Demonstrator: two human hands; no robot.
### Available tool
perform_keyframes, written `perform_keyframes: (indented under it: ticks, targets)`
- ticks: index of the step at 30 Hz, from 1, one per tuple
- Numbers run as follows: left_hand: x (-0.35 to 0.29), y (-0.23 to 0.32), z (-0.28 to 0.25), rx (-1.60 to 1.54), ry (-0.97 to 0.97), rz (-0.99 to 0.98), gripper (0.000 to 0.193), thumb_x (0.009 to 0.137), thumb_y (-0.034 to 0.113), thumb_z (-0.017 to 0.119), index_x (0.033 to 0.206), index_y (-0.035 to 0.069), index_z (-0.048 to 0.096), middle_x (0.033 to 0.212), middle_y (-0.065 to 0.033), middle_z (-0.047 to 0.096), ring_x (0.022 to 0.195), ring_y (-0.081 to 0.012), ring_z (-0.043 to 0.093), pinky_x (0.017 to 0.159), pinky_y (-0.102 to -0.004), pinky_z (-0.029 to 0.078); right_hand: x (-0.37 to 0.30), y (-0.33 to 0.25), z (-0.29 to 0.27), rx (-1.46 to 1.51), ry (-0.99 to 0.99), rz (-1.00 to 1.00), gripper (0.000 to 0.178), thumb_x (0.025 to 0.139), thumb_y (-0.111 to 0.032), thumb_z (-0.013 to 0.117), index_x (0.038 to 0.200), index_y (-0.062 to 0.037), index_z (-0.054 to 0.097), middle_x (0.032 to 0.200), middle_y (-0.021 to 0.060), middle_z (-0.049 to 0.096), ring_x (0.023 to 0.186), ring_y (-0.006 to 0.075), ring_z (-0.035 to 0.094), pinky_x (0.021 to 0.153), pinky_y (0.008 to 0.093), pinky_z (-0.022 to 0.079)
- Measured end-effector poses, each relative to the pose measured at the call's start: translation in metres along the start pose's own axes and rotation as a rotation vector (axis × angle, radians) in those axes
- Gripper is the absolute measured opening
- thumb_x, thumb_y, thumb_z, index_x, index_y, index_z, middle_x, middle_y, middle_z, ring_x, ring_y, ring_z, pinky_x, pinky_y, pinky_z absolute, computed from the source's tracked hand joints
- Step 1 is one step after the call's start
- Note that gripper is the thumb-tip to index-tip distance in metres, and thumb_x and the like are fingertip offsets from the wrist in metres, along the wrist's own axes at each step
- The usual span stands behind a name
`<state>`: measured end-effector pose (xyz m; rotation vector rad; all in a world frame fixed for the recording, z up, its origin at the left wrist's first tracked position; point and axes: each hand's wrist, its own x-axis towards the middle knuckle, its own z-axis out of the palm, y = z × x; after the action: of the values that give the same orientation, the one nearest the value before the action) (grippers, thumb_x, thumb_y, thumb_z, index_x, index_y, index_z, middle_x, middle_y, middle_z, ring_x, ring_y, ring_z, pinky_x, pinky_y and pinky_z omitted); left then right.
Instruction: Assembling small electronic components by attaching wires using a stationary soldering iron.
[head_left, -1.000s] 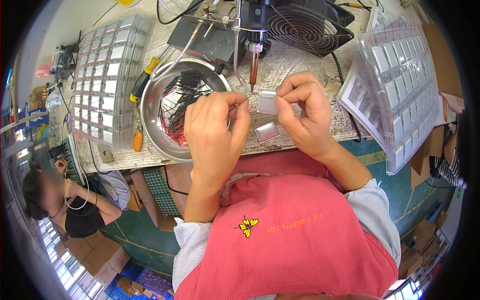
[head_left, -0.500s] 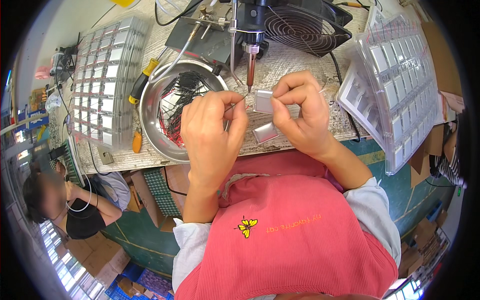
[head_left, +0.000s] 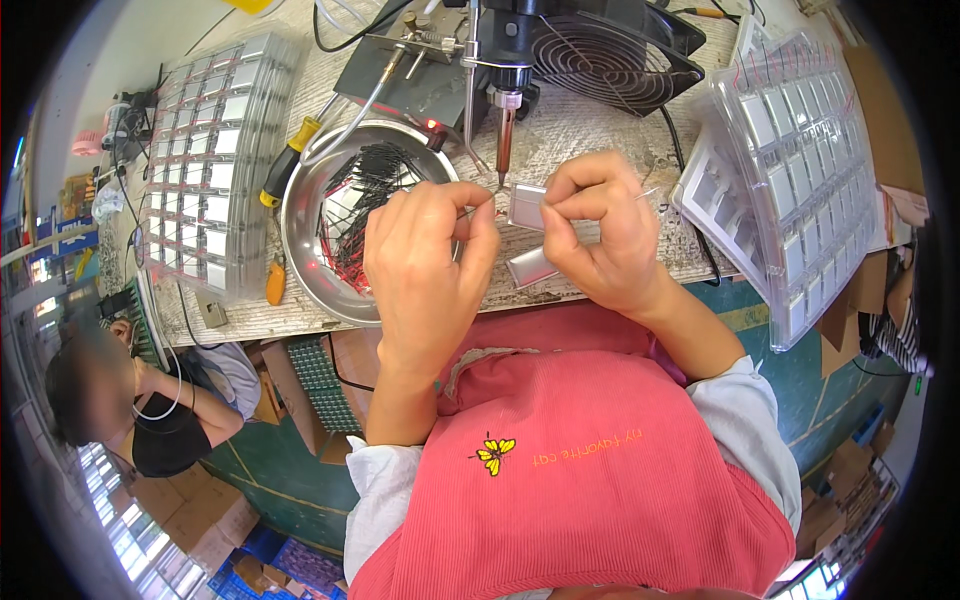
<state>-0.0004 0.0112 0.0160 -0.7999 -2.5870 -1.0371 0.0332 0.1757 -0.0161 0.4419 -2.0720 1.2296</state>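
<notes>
My left hand (head_left: 428, 270) is closed in a pinch just left of the soldering iron tip (head_left: 502, 180), on what looks like a thin wire, mostly hidden by the fingers. My right hand (head_left: 605, 235) pinches a thin pale strand (head_left: 650, 191), whose end sticks out behind the knuckles. Under the iron, beside the right fingertips, lies a flat silver battery cell (head_left: 526, 207). A second silver cell (head_left: 530, 267) rests on the bench nearer to me. Left of my left hand stands a round metal bowl (head_left: 300, 265) with red and black wires (head_left: 372, 180).
Clear trays of silver cells are stacked at left (head_left: 215, 150) and right (head_left: 800, 180). A black fan (head_left: 610, 55) stands behind the iron. A yellow-black screwdriver (head_left: 288, 165) and an orange-handled tool (head_left: 275, 283) lie left of the bowl. Another person (head_left: 150, 400) sits at far left.
A small red light now glows by the bowl's far rim. Both hands stay by the iron tip, with only slight shifts of the fingers.
</notes>
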Motion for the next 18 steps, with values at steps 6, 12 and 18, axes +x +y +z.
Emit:
perform_keyframes:
  ticks: [6,12,18]
  targets:
    - [-0.0004,-0.0009,0.0004,0.021,-0.015,0.016,0.009,0.075,0.001,0.068,0.081,0.003,0.062,0.066,-0.0035,0.056,0.057,-0.0157,0.051,0.059,-0.0299,0.039,-0.007,0.0001,-0.0009,0.016,-0.051,0.053,0.022,0.075,0.005,0.066,0.088,-0.0038,0.051,0.087,0.0116,0.057,0.075,0.0214,0.057,0.064,0.0304,0.047]
    - [-0.0004,-0.0006,0.0,0.028,-0.019,0.013,0.009,0.075,0.001,0.068,0.081,0.003,0.062,0.065,-0.0035,0.055,0.057,-0.0157,0.051,0.058,-0.0301,0.039,-0.0076,-0.0006,-0.0013,0.015,-0.053,0.063,0.022,0.074,0.006,0.066,0.087,-0.0039,0.051,0.088,0.0117,0.057,0.074,0.021,0.057,0.064,0.03,0.047]
    - [-0.0004,-0.0003,0.0,0.002,-0.01,-0.007,0.008,0.076,0.0,0.067,0.081,0.002,0.062,0.068,-0.0039,0.056,0.057,-0.0137,0.05,0.055,-0.0287,0.038,-0.0055,-0.0006,-0.0007,-0.004,-0.048,0.024,0.023,0.073,0.007,0.066,0.087,-0.0035,0.051,0.088,0.0118,0.057,0.074,0.0211,0.057,0.062,0.0293,0.047]
